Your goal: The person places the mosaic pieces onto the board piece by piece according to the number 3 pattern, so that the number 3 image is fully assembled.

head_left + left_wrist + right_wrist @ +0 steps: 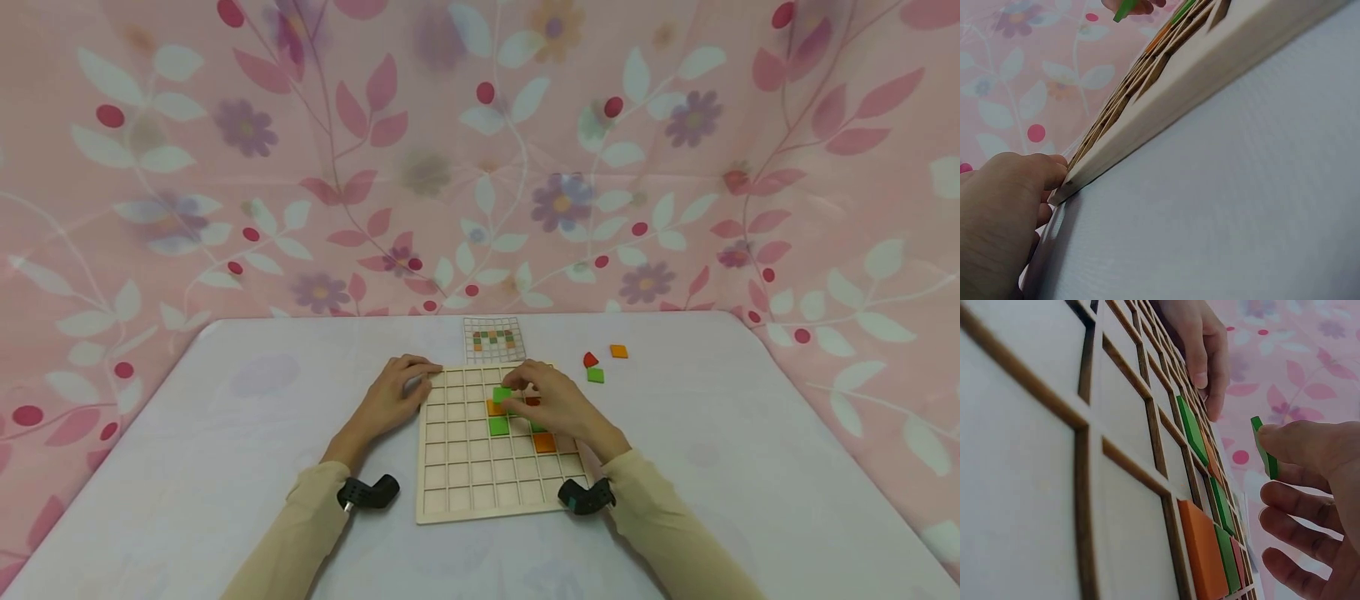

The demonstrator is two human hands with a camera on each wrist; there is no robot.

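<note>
My right hand [557, 402] pinches a thin green tile [502, 395] between thumb and fingertips, over the wooden grid board [457, 454]. In the right wrist view, the green tile [1265, 450] stands on edge in that pinch, with the other fingers loosely bent. My left hand [392, 396] rests at the board's far left corner. In the left wrist view, its thumb lies on the frame edge there. Set in the grid are an orange tile [493, 408], a green tile [498, 427], another orange tile [544, 442] and a red piece [533, 401], partly hidden by my right hand.
Behind the board lies a printed pattern card [495, 343] with a coloured grid. To the right are a loose red piece [591, 360], a loose green tile [596, 376] and a loose orange tile [618, 352] on the white tablecloth [712, 417]. A floral curtain [480, 167] hangs behind.
</note>
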